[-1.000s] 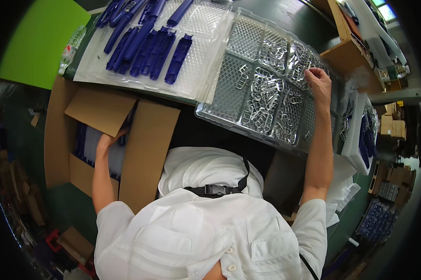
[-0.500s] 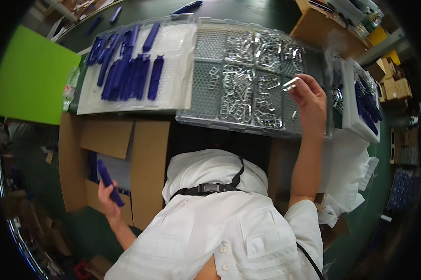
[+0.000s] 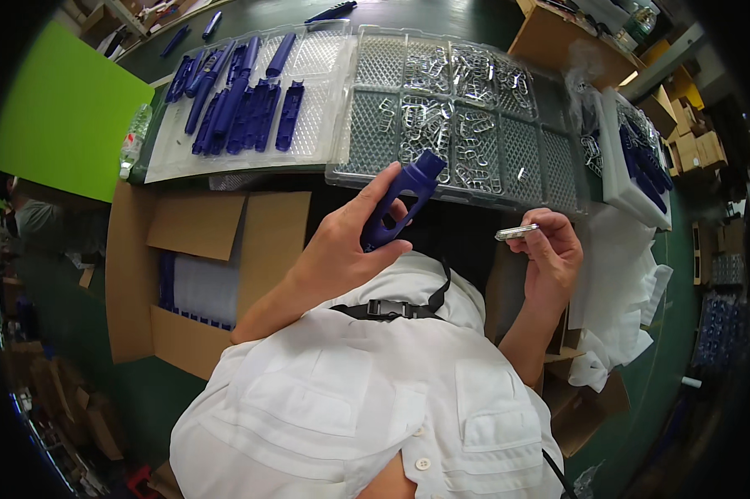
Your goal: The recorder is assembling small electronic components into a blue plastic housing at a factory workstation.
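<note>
My left hand (image 3: pixel 335 243) is wrapped round a dark blue plastic casing (image 3: pixel 418 178), hollow with an oval cut-out, and holds it tilted just in front of the clear compartment tray (image 3: pixel 366 121). To its right, my right hand (image 3: pixel 551 259) pinches a small stack of silver metal pieces (image 3: pixel 516 233); how many is hard to tell. The tray's compartments hold many loop-shaped silver metal parts (image 3: pixel 425 125). A white tray (image 3: pixel 318 125) at the left carries several more blue casings (image 3: pixel 290 116), lying side by side.
An open cardboard box (image 3: pixel 275 233) at lower left holds blue parts and white sheeting. A plastic bottle (image 3: pixel 133 141) lies beside a green board (image 3: pixel 67 108). At right stand a white foam box (image 3: pixel 612 170) with blue and metal parts, and white wrapping (image 3: pixel 616 274).
My left hand has brought the blue casing from the cardboard box over to the middle. My right hand has drawn back from above the compartment tray, still pinching the metal pieces.
</note>
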A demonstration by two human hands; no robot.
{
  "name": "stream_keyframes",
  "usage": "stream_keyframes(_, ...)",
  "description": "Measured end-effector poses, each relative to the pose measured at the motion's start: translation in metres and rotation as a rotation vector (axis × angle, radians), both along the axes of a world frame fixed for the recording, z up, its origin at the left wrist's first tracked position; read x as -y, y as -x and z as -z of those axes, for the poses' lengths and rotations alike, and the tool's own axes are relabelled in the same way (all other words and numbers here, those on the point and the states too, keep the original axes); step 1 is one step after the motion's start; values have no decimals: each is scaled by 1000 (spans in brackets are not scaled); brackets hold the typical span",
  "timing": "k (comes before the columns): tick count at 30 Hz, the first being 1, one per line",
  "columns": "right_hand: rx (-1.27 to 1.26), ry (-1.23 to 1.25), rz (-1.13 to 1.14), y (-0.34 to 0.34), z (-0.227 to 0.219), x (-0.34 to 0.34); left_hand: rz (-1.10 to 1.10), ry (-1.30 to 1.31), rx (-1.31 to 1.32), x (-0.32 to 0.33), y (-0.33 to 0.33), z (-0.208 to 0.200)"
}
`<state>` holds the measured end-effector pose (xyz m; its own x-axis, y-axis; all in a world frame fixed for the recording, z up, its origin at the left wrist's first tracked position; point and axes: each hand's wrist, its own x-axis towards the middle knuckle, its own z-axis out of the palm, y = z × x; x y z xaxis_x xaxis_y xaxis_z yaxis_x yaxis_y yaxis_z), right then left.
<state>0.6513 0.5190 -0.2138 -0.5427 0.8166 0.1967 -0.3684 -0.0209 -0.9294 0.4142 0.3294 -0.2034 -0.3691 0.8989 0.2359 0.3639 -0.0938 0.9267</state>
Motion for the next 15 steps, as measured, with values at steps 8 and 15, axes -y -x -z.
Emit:
stream_keyframes(8, -72, 7, -44, -2, -6, 13, 219, -56, 393, -23, -5, 32)
stream_keyframes(15, -46, -92, -117, 17, -11, 6, 601, 62, 1594, -45, -11, 40)
